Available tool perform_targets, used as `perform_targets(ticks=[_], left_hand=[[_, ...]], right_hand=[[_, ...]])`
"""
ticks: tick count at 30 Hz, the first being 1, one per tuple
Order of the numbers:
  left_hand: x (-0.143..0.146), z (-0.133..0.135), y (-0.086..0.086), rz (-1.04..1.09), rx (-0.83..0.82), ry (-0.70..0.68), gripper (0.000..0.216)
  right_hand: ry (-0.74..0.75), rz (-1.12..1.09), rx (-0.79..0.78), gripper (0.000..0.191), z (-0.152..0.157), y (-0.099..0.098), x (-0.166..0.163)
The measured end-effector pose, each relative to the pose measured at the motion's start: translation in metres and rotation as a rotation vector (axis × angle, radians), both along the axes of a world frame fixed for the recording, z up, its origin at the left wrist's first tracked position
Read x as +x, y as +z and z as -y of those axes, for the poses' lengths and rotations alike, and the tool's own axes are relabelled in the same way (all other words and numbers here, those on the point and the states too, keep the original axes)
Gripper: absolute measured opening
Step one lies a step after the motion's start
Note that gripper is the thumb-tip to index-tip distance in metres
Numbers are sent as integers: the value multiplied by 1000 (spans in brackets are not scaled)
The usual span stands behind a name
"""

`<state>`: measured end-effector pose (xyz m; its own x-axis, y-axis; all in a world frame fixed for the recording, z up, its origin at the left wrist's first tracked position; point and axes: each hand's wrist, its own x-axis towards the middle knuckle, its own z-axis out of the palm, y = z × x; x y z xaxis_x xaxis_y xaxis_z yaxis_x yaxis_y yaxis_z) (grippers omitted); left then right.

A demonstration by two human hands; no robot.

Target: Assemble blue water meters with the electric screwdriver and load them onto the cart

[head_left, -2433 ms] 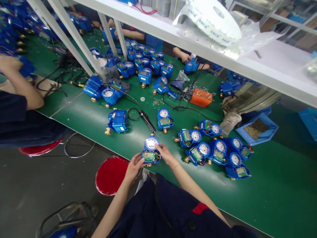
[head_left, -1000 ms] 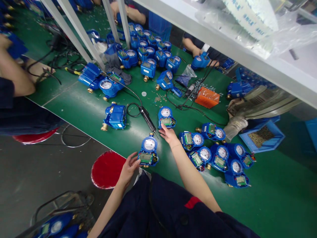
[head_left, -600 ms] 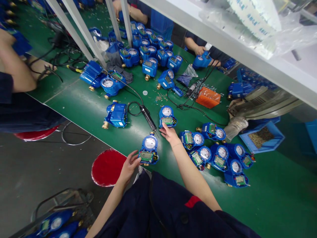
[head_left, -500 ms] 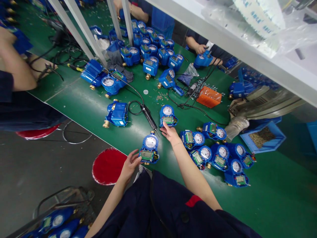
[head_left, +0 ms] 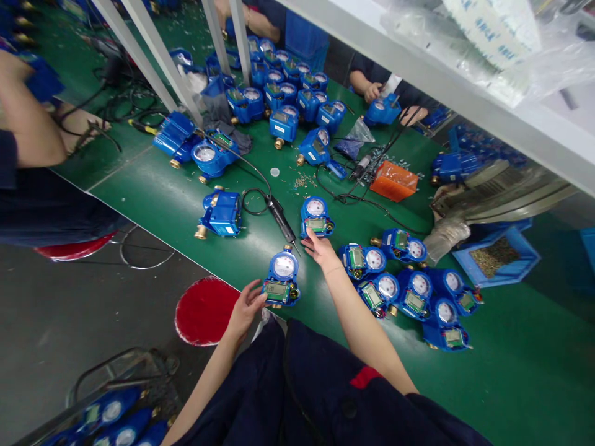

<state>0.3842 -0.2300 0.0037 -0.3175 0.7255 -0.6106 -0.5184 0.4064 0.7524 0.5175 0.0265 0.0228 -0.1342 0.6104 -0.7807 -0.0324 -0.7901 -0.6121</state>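
Observation:
A blue water meter (head_left: 283, 267) with a round dial and an exposed display lies at the table's front edge. My left hand (head_left: 246, 308) grips its left side, thumb on the display's corner and fingers curled along the side. Farther off and to the right is a second blue water meter (head_left: 316, 209). My right hand (head_left: 320, 249) lies at its lower edge, fingers apart and the thumb tip against the casing. Between the two meters and slightly left rests a black electric screwdriver (head_left: 281, 220), its bit pointing towards my right hand.
Several open meters (head_left: 413, 291) stand clustered right of my right arm. A closed meter (head_left: 222, 213) lies to the left. Loose screws (head_left: 304, 181), an orange box (head_left: 394, 181) and a blue bin (head_left: 502, 257) are beyond. A shelf (head_left: 418, 80) overhangs; co-workers' hands (head_left: 372, 93) show behind.
My hands and both meters keep their places. The whole view has shifted very slightly. Across the table, a co-worker's hands have moved a little around a meter.

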Motion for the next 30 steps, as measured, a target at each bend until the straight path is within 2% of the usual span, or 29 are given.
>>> perform_targets(ticks=[30], left_hand=[[2,-2,6,-20,2,-26,75]], right_hand=[[-9,-10,7,29,0,-7,2]])
